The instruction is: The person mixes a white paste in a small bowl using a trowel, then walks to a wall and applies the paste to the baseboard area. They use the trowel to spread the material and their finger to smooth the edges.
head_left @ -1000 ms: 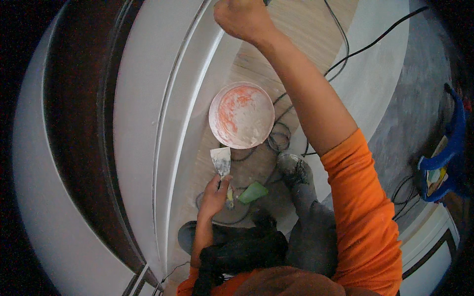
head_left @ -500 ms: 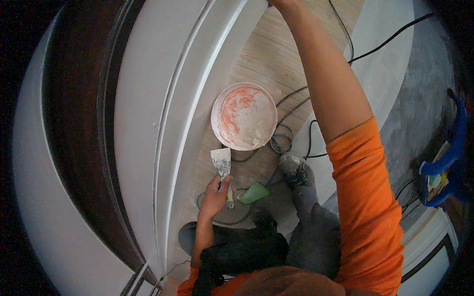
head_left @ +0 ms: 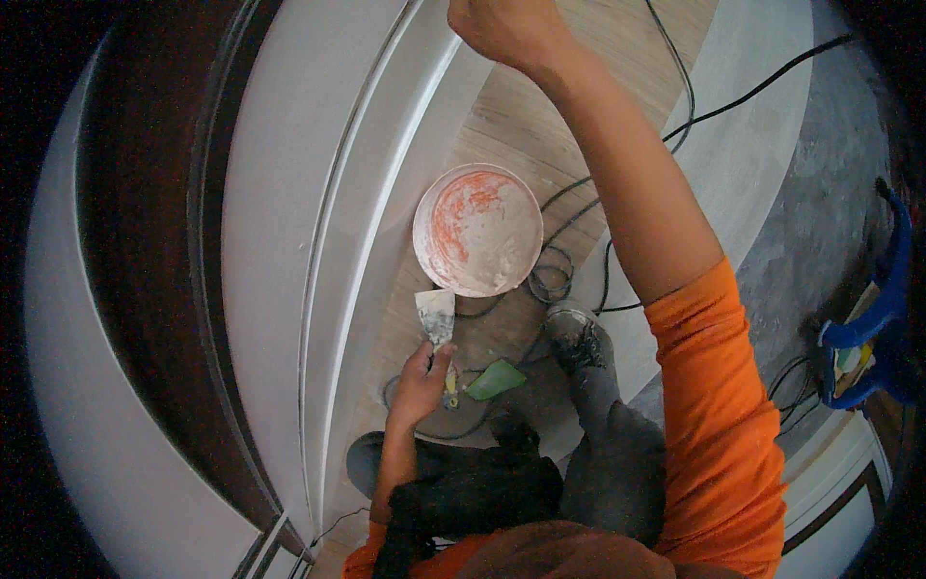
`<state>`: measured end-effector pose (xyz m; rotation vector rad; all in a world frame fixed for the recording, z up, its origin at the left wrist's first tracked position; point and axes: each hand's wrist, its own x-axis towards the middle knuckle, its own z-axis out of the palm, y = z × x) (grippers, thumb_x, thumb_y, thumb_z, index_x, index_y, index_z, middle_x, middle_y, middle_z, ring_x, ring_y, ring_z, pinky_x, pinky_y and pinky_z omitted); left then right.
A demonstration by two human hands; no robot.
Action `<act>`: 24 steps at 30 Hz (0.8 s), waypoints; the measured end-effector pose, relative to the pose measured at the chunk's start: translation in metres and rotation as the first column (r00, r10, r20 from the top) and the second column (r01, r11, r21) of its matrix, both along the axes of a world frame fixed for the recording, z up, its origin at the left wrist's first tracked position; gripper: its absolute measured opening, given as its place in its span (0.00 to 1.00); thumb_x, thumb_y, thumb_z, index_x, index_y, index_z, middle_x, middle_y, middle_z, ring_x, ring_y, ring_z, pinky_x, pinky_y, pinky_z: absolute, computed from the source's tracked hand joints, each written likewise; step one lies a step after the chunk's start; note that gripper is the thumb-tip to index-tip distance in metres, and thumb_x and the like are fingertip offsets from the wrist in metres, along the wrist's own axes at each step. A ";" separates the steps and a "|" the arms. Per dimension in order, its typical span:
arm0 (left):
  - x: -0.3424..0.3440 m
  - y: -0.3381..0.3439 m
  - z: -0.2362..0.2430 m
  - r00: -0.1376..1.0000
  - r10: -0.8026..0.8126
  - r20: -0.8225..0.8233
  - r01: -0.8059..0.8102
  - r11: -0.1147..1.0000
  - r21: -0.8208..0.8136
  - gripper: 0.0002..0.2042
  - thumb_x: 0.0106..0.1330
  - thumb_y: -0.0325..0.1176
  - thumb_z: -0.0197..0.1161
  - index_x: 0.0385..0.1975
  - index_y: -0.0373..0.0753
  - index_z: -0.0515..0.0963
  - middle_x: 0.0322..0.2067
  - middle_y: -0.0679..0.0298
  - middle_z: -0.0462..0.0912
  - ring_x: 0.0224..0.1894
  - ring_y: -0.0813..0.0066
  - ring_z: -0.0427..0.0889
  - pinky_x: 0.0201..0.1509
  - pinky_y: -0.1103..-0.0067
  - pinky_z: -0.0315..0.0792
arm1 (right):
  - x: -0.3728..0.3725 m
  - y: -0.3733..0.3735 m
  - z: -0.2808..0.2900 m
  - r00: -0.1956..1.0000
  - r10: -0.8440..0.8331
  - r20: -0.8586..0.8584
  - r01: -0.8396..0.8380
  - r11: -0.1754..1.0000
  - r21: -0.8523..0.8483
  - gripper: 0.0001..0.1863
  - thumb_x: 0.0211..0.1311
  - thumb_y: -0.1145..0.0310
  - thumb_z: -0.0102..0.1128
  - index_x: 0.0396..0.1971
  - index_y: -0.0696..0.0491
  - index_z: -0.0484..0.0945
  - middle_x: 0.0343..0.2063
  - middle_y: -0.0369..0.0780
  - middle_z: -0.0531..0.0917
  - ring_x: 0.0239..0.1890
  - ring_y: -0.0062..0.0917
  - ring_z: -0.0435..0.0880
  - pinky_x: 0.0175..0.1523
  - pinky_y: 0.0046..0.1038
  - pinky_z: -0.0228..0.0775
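Low and close to the body, the left hand (head_left: 420, 384) is wrapped around the handle of a putty knife (head_left: 437, 311), whose pale-smeared blade points away from the person, just beside the near rim of a round tub (head_left: 492, 232). Whitish paste and orange-red patches show inside the tub, which stands on the plank floor (head_left: 516, 121) alongside the white wall trim (head_left: 371, 183). The right hand (head_left: 506, 29) is stretched far forward, partly cut off by the upper edge; its fingers look curled, but whether it grips anything I cannot tell. A green flat piece (head_left: 496, 380) lies right of the left hand, near the person's shoe (head_left: 573, 333). Dark cable (head_left: 550, 282) loops beside the tub, and a blue container (head_left: 868, 333) stands well apart at far right.
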<state>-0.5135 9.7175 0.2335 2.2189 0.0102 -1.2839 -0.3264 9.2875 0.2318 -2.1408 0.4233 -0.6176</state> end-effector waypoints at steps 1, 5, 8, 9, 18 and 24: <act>0.001 -0.005 0.003 1.000 -0.009 0.011 0.009 1.000 0.000 0.16 0.79 0.43 0.55 0.45 0.33 0.78 0.31 0.60 0.83 0.35 0.73 0.80 0.43 0.74 0.74 | -0.002 -0.004 -0.005 0.986 -0.013 0.166 0.017 1.000 -0.020 0.42 0.58 0.82 0.48 0.72 0.69 0.41 0.39 0.66 0.82 0.47 0.58 0.85 0.56 0.48 0.76; 0.000 0.004 -0.008 0.995 -0.071 0.072 0.071 0.997 -0.009 0.17 0.79 0.43 0.55 0.47 0.33 0.78 0.31 0.59 0.84 0.35 0.71 0.82 0.43 0.74 0.74 | 0.001 -0.032 -0.012 0.898 -0.169 0.406 0.145 0.985 0.090 0.36 0.58 0.84 0.45 0.68 0.68 0.49 0.47 0.68 0.79 0.57 0.57 0.81 0.65 0.45 0.71; 0.006 -0.009 0.002 0.999 -0.011 -0.036 0.011 1.000 -0.005 0.18 0.79 0.44 0.55 0.48 0.32 0.78 0.33 0.55 0.84 0.38 0.67 0.83 0.46 0.71 0.74 | 0.020 -0.048 -0.018 0.863 -0.229 0.450 0.196 0.973 0.121 0.34 0.58 0.83 0.45 0.67 0.66 0.51 0.53 0.70 0.77 0.61 0.57 0.78 0.68 0.46 0.69; 0.005 -0.008 0.002 1.000 -0.014 -0.028 0.014 1.000 0.006 0.18 0.79 0.44 0.55 0.48 0.32 0.78 0.33 0.54 0.85 0.38 0.66 0.83 0.46 0.71 0.74 | 0.026 -0.045 -0.017 0.851 -0.217 0.478 0.201 0.976 0.086 0.34 0.58 0.83 0.45 0.67 0.66 0.52 0.53 0.71 0.76 0.61 0.58 0.78 0.67 0.46 0.69; 0.000 0.008 -0.006 0.995 -0.086 0.049 0.084 0.996 0.041 0.20 0.79 0.47 0.53 0.48 0.32 0.78 0.34 0.54 0.85 0.40 0.63 0.83 0.49 0.69 0.74 | 0.019 0.019 -0.025 0.907 -0.184 0.379 0.221 0.974 -0.057 0.40 0.57 0.81 0.49 0.71 0.67 0.45 0.46 0.70 0.79 0.45 0.64 0.82 0.54 0.53 0.74; 0.004 0.001 0.001 0.995 -0.098 0.006 0.098 0.995 0.014 0.20 0.80 0.47 0.53 0.48 0.32 0.78 0.34 0.54 0.85 0.39 0.64 0.83 0.48 0.69 0.74 | -0.006 0.046 0.000 0.984 -0.127 0.124 0.120 0.991 0.064 0.43 0.56 0.80 0.50 0.71 0.70 0.43 0.28 0.65 0.81 0.30 0.63 0.82 0.40 0.55 0.76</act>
